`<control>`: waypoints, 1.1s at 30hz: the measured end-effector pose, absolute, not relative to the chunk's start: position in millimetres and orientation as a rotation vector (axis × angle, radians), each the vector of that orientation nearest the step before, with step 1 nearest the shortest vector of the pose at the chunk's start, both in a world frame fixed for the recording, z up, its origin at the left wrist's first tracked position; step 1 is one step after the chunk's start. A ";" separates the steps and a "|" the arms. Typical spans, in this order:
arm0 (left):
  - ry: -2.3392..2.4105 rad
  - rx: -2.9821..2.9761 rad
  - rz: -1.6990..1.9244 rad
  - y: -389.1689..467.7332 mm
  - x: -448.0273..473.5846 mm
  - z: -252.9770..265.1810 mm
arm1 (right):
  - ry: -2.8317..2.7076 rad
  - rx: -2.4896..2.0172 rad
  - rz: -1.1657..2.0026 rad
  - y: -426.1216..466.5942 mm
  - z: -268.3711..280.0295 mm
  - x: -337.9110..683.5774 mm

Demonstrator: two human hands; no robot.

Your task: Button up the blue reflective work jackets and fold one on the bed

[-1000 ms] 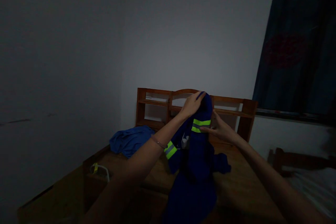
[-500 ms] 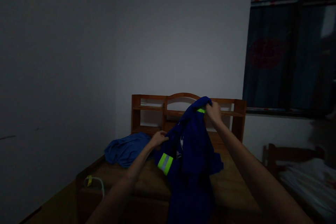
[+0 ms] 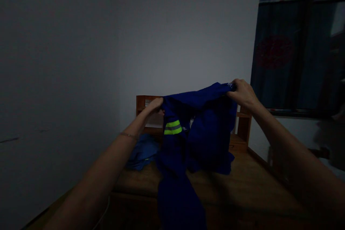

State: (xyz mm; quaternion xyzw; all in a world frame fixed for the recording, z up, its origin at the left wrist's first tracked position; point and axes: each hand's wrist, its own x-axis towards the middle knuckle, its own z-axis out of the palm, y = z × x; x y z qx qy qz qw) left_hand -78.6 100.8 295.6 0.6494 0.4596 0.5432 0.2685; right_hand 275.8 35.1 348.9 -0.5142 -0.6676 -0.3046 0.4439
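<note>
A dark blue work jacket (image 3: pixel 210 136) with a yellow-green and grey reflective band hangs stretched between my two hands. My left hand (image 3: pixel 156 105) is closed on its upper left edge, just above the band. At the upper right edge, my right hand (image 3: pixel 244 92) grips the fabric beside a small pale-dotted patch. One long sleeve-like part trails down past the front of the wooden bed. Folds hide much of the jacket's shape. Behind it to the left, a lighter blue cloth (image 3: pixel 142 152) lies crumpled on the bed, partly covered by my left arm and the jacket.
The wooden bed (image 3: pixel 258 176) has a shelved headboard (image 3: pixel 244 129) against the wall (image 3: pixel 185 36). A dark window (image 3: pixel 296 54) is at the right. A pale cord (image 3: pixel 104 214) hangs at the front left, beside my left forearm.
Both hands have risen, and my right hand has moved to the right. The jacket is now spread wider, its top edge pulled nearly level instead of bunched.
</note>
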 end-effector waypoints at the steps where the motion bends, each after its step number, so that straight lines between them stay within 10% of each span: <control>1: 1.170 1.693 1.503 99.9 -77.4 313.4 | -1.646 -1.245 -0.774 30.2 353.3 276.5; 8: 0.180 1.588 1.882 54.3 -36.8 381.4 | -1.615 -0.957 -0.921 -10.0 385.5 258.7; 18: 1.144 2.301 2.752 65.4 -43.2 323.0 | -1.502 -0.877 -1.214 -16.1 339.6 250.0; 28: 1.432 2.480 2.756 69.7 -6.9 356.1 | -1.530 -0.948 -1.231 15.8 339.4 295.2; 33: 1.794 2.700 2.195 145.7 -16.5 297.3 | -1.718 -1.328 -0.933 117.0 272.9 300.8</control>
